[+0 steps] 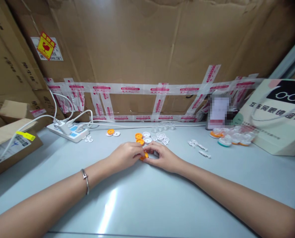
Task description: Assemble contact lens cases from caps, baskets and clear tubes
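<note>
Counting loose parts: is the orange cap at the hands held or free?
Held: left hand and right hand both pinch the orange cap.

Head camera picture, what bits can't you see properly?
Head view:
The small orange round plastic piece: mostly covered by fingers of the left hand and right hand, both pinching it.
The label on the grey container: blurred out.
The white cardboard box printed with glasses: cut off by the right edge.
The tiny white plastic parts: too small to tell their shape.
</note>
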Demonstrator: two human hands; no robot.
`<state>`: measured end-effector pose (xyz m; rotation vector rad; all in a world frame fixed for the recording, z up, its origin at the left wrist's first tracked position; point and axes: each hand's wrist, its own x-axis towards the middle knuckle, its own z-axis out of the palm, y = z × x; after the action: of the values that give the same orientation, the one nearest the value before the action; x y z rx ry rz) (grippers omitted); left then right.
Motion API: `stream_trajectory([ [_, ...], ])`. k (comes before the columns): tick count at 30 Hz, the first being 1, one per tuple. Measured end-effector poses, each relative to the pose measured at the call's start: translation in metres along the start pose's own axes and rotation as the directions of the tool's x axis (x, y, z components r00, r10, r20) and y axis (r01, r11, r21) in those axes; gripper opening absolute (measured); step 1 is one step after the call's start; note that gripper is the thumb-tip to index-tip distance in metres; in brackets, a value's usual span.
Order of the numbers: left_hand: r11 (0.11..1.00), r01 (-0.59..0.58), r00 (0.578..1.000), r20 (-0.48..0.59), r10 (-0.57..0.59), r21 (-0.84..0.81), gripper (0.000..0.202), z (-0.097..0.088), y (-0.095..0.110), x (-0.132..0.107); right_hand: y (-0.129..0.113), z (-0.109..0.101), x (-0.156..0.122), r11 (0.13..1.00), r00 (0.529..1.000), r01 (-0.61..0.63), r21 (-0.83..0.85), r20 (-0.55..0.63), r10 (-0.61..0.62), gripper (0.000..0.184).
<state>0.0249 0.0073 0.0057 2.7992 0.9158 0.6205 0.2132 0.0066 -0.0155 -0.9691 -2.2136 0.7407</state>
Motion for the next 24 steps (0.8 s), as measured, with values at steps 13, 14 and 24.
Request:
stream_trajectory([
  [13, 0.984, 0.124, 0.992, 0.006, -0.125, -0.130, 0.015, -0.012, -0.002, -0.007, 0.004, -0.001, -0.001, 0.999, 0.995, -0.042, -0.001, -0.090, 0.041, 0.031],
  [14, 0.984, 0.131, 0.991, -0.001, -0.132, -0.121, 0.015, -0.009, -0.002, -0.007, 0.004, -0.001, -0.001, 0.999, 0.994, -0.041, 0.025, -0.102, 0.044, 0.030],
  [24, 0.981, 0.158, 0.980, -0.103, -0.169, -0.111, 0.013, 0.005, -0.005, -0.008, 0.003, 0.000, -0.005, 0.988, 0.992, -0.046, 0.147, -0.111, 0.063, 0.016],
])
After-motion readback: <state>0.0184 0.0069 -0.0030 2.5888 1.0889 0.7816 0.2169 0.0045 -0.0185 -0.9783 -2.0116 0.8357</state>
